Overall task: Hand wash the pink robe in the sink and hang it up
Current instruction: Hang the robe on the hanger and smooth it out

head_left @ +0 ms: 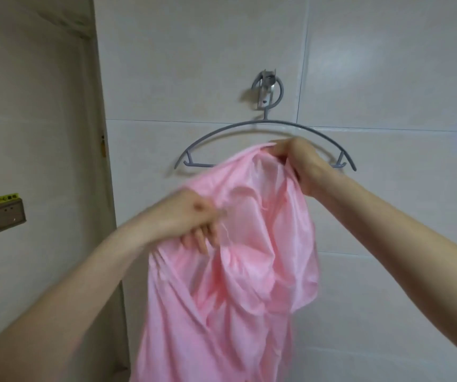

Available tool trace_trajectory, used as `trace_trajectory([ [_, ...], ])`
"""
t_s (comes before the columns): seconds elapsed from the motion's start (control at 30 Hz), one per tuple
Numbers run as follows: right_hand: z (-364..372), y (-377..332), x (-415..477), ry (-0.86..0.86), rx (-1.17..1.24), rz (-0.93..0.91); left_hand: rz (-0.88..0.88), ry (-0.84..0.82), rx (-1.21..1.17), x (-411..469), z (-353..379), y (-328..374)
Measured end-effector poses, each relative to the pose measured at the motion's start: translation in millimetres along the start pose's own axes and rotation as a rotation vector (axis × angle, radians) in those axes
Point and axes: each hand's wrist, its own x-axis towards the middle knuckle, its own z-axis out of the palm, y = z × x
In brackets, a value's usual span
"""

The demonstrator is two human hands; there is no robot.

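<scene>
Against the tiled wall (387, 64), both hands are holding the pink robe (235, 285) up before a grey hanger (266, 126) hanging on a metal hook (266, 88). Right hand (301, 166) is pinching the robe's top edge just below the hanger; left hand (188, 219) is gripping bunched fabric lower down.

My two arms are bare from the wrists to the edges of the frame: my left forearm (64, 293) in the lower left, my right forearm (404, 230) at the right side. My left hand (186, 216), near the centre, has one small dark mark (200, 207) on its back and looks blurred. My right hand (304, 166), above the centre, shows sharper
</scene>
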Motion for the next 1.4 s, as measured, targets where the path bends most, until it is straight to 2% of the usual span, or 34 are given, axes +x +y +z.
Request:
trace_trajectory([
  [0.03,1,-8,0,-0.033,0.023,0.012,0.114,0.365,0.091,6,4,-5],
  [0.07,2,-16,2,-0.048,0.024,-0.007,0.171,0.597,0.228,9,10,-9],
  [0.1,4,-23,5,-0.049,0.010,-0.040,0.234,0.673,0.269,12,18,-15],
  [0.17,3,-35,11,-0.004,-0.082,-0.101,0.296,0.524,0.178,16,29,-28],
  [0.23,-4,-42,14,0.053,-0.228,-0.164,0.289,0.431,-0.165,18,17,-25],
  [0.27,-8,-44,15,0.050,-0.276,-0.184,0.302,0.436,-0.254,18,8,-21],
  [0.33,-14,-44,16,0.007,-0.334,-0.204,0.292,0.428,-0.290,18,-12,-12],
  [0.4,-18,-41,18,-0.001,-0.379,-0.224,0.235,0.311,-0.388,18,-27,-5],
  [0.43,-20,-39,19,0.011,-0.382,-0.227,0.228,0.314,-0.417,19,-33,-3],
  [0.53,-22,-34,22,0.020,-0.357,-0.206,0.178,0.462,-0.471,28,-47,-7],
  [0.7,-14,-28,30,0.024,-0.319,-0.140,0.051,0.313,-0.250,46,-21,-19],
  [0.83,-21,-27,33,-0.029,-0.271,-0.122,0.131,0.674,0.166,52,-20,-30],
  [1.0,-25,-20,29,-0.123,-0.479,-0.154,0.161,0.868,0.345,56,-29,-32],
  [1.07,-24,-18,31,-0.109,-0.516,-0.211,0.184,0.856,0.272,57,-33,-25],
  [1.13,-17,-19,31,-0.141,-0.432,-0.229,0.173,0.751,0.058,62,-35,-17],
  [1.23,6,-19,29,-0.309,-0.243,-0.250,0.097,0.352,-0.491,70,-35,8],
  [1.3,21,-18,24,-0.440,-0.396,-0.294,0.132,0.194,-0.681,74,-34,16],
  [1.33,25,-20,21,-0.459,-0.519,-0.321,0.161,0.202,-0.734,75,-35,18],
  [1.4,25,-29,20,-0.367,-0.594,-0.374,0.171,0.353,-0.824,73,-43,11],
])
